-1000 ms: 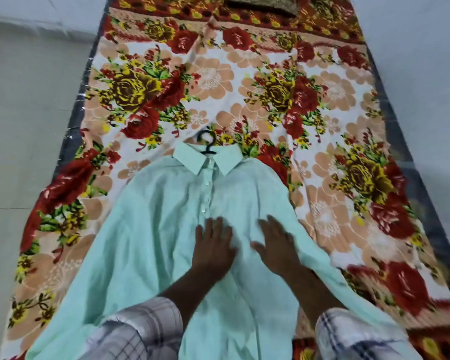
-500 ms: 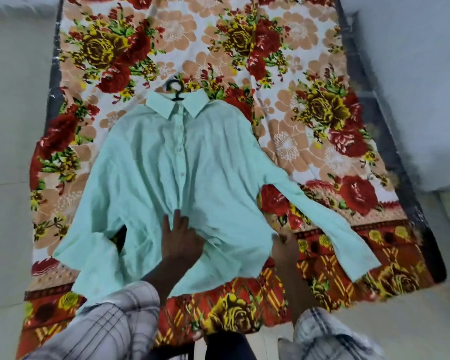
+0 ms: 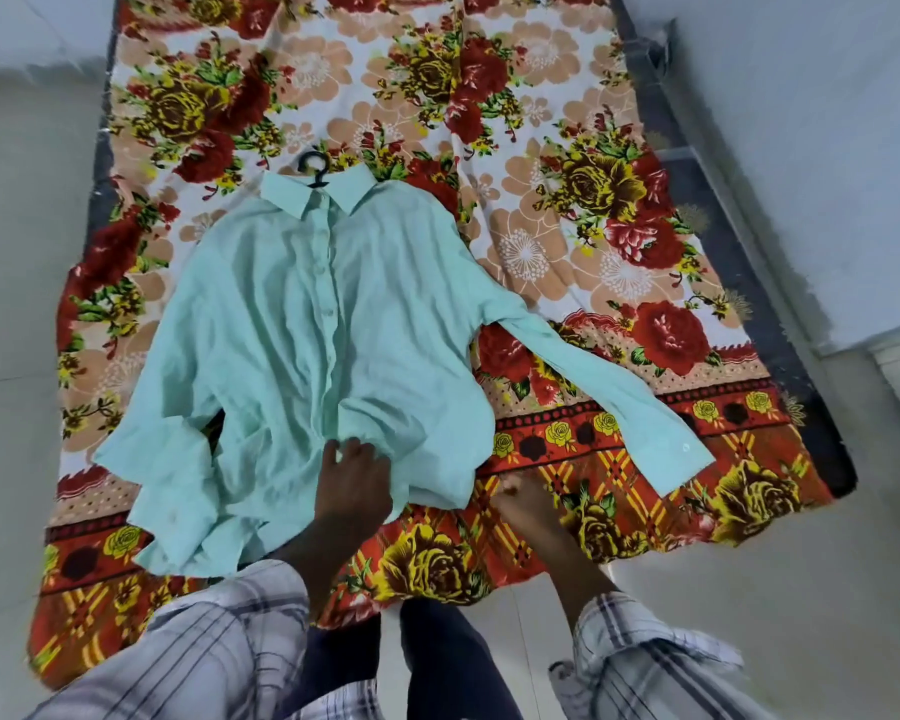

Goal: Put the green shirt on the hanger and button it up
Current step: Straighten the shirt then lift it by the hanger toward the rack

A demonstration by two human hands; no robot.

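Note:
The mint-green shirt lies face up on the floral bedsheet, buttoned down the front placket. The black hanger is inside it, with only the hook showing above the collar. My left hand lies on the lower front near the hem, its fingers curled into the bunched fabric at the bottom of the placket. My right hand is blurred and sits on the sheet just right of the hem corner, apart from the shirt. The left sleeve is folded up; the right sleeve stretches out to the right.
The sheet covers a dark mattress lying on a pale tiled floor. A white wall runs along the right side. My plaid sleeves and dark trousers fill the bottom of the view.
The view has pulled back, so the whole shirt shows. Both hands slid down from mid-chest to the hem. My left fingers curled into the fabric and my right hand came off the shirt.

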